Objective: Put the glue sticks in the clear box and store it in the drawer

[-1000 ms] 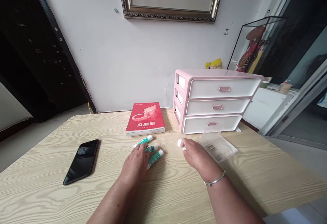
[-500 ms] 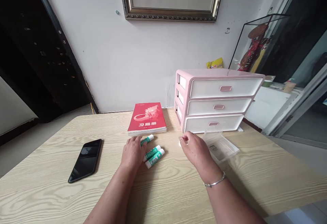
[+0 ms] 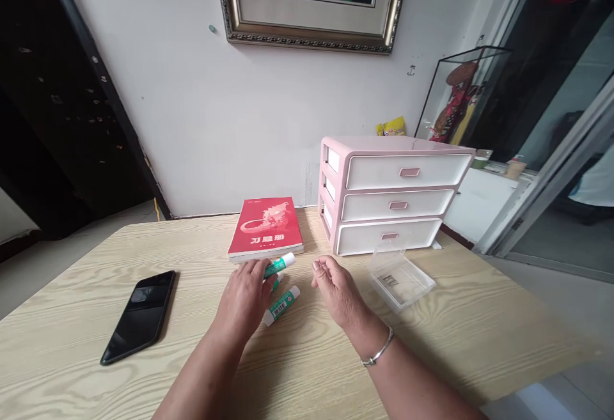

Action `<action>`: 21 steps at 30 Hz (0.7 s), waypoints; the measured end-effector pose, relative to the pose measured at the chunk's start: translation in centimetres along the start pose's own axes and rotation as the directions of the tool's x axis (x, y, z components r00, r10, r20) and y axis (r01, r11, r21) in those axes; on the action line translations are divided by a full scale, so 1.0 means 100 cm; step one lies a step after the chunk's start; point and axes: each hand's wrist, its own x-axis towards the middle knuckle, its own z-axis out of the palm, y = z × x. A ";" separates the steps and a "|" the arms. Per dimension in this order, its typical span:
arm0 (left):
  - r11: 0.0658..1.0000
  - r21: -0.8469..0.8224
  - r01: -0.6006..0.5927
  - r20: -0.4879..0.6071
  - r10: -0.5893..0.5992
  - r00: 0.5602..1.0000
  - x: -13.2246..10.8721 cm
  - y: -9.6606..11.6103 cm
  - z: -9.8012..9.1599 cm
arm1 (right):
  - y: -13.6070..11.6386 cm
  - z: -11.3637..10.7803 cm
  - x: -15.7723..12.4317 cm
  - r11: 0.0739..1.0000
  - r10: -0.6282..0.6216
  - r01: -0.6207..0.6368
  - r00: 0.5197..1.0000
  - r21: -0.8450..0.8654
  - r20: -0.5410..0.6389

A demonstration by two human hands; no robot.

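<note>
My left hand [image 3: 244, 295] grips a green-and-white glue stick [image 3: 279, 266], whose white end points to the right, just in front of the red book [image 3: 267, 225]. Partly hidden by the thumb is a second glue stick [image 3: 277, 282]. A third glue stick [image 3: 282, 305] lies on the table close to that hand. To the right, my right hand [image 3: 336, 289] has its fingers curled together; whatever they hold, if anything, is hidden. Beyond it stands a clear plastic box [image 3: 407, 286] with its lid tipped back.
A black phone [image 3: 139, 316] lies on the left of the wooden table [image 3: 62, 350]. At the back right, a pink-and-white drawer unit [image 3: 396, 206] stands near the wall with its drawers closed. A yellow packet [image 3: 392, 127] shows behind it.
My left hand has closed on a glue stick and raised it slightly over the others. My right hand has moved left, away from the clear box. The view has shifted slightly.
</note>
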 end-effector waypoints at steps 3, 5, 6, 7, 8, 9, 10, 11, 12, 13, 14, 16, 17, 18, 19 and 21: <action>0.985 -0.051 -0.168 -0.006 0.168 0.986 -0.014 0.020 0.004 | 0.002 0.001 0.000 0.996 0.035 -0.036 0.999 0.081 0.015; 0.969 -0.078 -0.236 0.001 0.237 0.972 -0.022 0.034 0.007 | 0.001 0.002 -0.001 0.998 0.049 -0.050 0.999 0.041 0.024; 0.962 -0.093 -0.255 0.018 0.258 0.966 -0.025 0.041 0.007 | -0.001 0.003 -0.002 0.998 0.059 -0.059 0.998 0.008 0.022; 0.962 -0.104 -0.254 0.037 0.259 0.965 -0.027 0.048 0.007 | -0.002 0.004 -0.003 0.997 0.067 -0.067 0.998 -0.024 0.014; 0.964 -0.111 -0.240 0.061 0.248 0.967 -0.029 0.053 0.007 | -0.004 0.006 -0.005 0.996 0.070 -0.070 0.998 -0.050 0.001; 0.969 -0.121 -0.214 0.090 0.226 0.970 -0.030 0.058 0.005 | -0.005 0.007 -0.006 0.996 0.068 -0.068 0.998 -0.064 -0.014; 0.973 -0.139 -0.183 0.124 0.201 0.972 -0.030 0.061 0.003 | -0.007 0.009 -0.007 0.996 0.062 -0.064 0.998 -0.062 -0.022; 0.973 -0.174 -0.153 0.158 0.181 0.971 -0.031 0.063 0.001 | -0.008 0.010 -0.008 0.997 0.057 -0.058 0.998 -0.045 -0.019; 0.965 -0.230 -0.124 0.191 0.170 0.967 -0.031 0.064 -0.003 | -0.009 0.011 -0.009 0.998 0.054 -0.054 0.998 -0.014 -0.006; 0.947 -0.306 -0.096 0.221 0.169 0.961 -0.031 0.064 -0.007 | -0.010 0.011 -0.011 0.998 0.053 -0.054 0.998 0.025 0.016; 0.916 -0.396 -0.070 0.242 0.178 0.954 -0.032 0.064 -0.011 | -0.011 0.010 -0.011 0.997 0.049 -0.051 0.998 0.063 0.042; 0.819 -0.573 -0.019 0.265 0.207 0.942 -0.033 0.062 -0.020 | -0.015 0.007 -0.013 0.992 0.018 -0.030 0.996 0.120 0.093; 0.761 -0.648 0.024 0.287 0.215 0.934 -0.033 0.060 -0.023 | -0.017 0.005 -0.014 0.990 -0.004 -0.012 0.994 0.140 0.112; 0.696 -0.712 0.087 0.327 0.219 0.919 -0.033 0.059 -0.026 | -0.018 0.003 -0.015 0.988 -0.028 0.009 0.992 0.156 0.125; 0.622 -0.764 0.173 0.383 0.222 0.897 -0.034 0.057 -0.027 | -0.020 0.001 -0.017 0.984 -0.052 0.029 0.990 0.173 0.133; 0.439 -0.815 0.378 0.510 0.236 0.827 -0.034 0.054 -0.025 | -0.021 -0.001 -0.019 0.974 -0.096 0.062 0.984 0.219 0.149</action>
